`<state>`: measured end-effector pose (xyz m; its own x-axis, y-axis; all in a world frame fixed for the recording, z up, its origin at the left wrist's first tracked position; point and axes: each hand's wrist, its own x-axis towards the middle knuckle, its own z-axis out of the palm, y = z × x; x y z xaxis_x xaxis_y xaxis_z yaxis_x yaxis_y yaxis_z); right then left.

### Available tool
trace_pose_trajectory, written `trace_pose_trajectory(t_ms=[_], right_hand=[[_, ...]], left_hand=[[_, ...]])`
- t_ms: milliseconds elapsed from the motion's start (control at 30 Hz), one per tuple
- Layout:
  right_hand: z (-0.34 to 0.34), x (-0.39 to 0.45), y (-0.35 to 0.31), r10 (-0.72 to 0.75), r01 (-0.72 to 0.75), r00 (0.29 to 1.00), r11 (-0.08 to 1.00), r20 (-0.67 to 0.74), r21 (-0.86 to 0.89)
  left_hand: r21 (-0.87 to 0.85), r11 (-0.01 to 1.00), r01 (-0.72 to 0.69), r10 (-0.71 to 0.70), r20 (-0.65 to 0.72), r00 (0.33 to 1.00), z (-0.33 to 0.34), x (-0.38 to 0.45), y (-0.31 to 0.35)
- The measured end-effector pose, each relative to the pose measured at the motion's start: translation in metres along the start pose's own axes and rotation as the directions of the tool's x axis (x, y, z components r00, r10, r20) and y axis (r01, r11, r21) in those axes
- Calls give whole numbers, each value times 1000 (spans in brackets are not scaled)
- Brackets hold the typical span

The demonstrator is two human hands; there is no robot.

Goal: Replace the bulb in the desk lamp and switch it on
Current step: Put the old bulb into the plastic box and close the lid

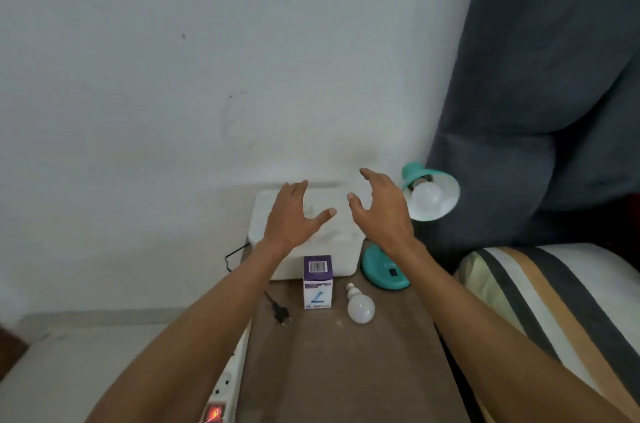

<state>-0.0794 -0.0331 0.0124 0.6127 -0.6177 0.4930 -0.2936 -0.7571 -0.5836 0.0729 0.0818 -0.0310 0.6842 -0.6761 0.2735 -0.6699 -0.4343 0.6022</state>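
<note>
Both hands, left hand (294,214) and right hand (379,211), are held open and empty above the table. The teal desk lamp (431,195), its frosted bulb fitted, is seen just beside the right hand; a smooth, rounded loose bulb (360,306) lies below.

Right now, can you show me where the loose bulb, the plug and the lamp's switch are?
Loose bulb (361,309), head view, on its round white globe.
Plug (281,312), head view, on its black body.
Lamp's switch (392,272), head view, on the dark rocker on the teal base.
</note>
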Motion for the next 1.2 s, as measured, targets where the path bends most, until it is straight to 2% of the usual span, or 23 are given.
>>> trace_pose_trajectory(t_ms=[100,167,267,400,467,600,800,1200], right_hand=[[33,0,9,62,-62,993,998,99,-3],[50,1,23,173,-177,974,984,147,13],[68,5,49,341,-361,911,931,232,49],[81,6,68,391,-463,859,869,331,173],[87,4,70,389,-461,870,860,304,218],[101,2,70,314,-369,906,914,283,167],[106,0,68,329,-395,897,896,295,202],[100,10,62,332,-385,901,909,280,160]], left_hand=[[13,992,123,-122,-27,992,-10,-5,-44],[-2,979,202,-202,-22,979,-13,-7,-68],[-115,948,298,-295,38,955,-12,-5,-90],[-274,904,329,-322,73,944,-6,0,-99],[-322,882,344,-341,65,938,-5,3,-101],[-338,876,344,-341,70,938,-6,4,-103],[-357,867,348,-350,62,935,-7,1,-100],[-355,863,359,-362,63,930,-13,1,-91]])
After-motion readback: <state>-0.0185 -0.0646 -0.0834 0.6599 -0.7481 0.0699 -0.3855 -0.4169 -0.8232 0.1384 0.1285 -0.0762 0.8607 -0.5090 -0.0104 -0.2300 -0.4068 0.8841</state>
